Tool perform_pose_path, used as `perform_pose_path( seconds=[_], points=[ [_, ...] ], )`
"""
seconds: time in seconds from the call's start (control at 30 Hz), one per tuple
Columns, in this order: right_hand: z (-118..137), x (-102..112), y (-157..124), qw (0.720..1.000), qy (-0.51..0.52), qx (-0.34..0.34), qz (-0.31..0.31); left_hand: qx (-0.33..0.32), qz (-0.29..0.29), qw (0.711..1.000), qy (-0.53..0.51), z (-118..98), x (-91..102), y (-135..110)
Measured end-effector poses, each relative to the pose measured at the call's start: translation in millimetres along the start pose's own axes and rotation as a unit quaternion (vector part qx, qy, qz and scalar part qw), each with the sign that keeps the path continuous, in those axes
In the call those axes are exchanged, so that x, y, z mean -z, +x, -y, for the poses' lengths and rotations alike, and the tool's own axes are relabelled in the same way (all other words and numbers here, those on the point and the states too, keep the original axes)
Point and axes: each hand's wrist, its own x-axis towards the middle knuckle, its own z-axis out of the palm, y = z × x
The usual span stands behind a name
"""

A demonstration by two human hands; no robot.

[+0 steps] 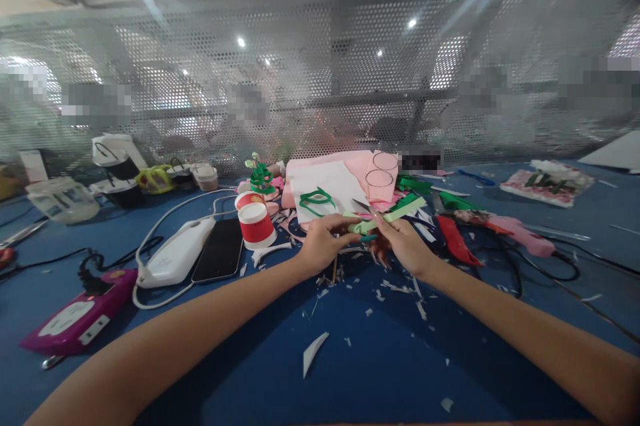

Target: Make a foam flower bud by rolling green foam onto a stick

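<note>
My left hand [324, 243] is closed, its fingertips pinching one end of a light green paper strip [407, 208]. The strip runs across to the right, past the fingers of my right hand [404, 239]. That hand is closed around what looks like scissors, with a dark pointed blade [364, 206] sticking out up and to the left. Their handle is hidden by the fingers. A small teal piece [369, 238] shows between the two hands. Just behind, a loop of dark green paper strip [318, 201] lies on a white sheet [327, 179].
Red-and-white paper cups [256, 226], a phone [219, 251], a white power bank [177, 253] and a purple power strip [80, 313] stand left. A small green paper tree [261, 177] is behind. Right lie a pink glue gun [520, 234] and cables. Paper scraps litter the blue table [370, 373].
</note>
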Motion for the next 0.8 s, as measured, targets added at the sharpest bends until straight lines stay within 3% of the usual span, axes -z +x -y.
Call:
perform_pose_path(
  seconds=[0.4,0.57,0.8],
  points=[
    [1,-6,0,0.994,0.091,-0.014,0.062,-0.089,-0.058,0.993,0.051,-9,2.9,-2],
    [7,-7,-2,0.986,0.161,0.016,0.049,-0.11,-0.081,0.99,0.048,-7,3.8,-2],
    [9,-10,-3,0.989,0.147,-0.022,0.021,-0.1,-0.065,0.993,0.019,-7,4.4,-3]
  ],
)
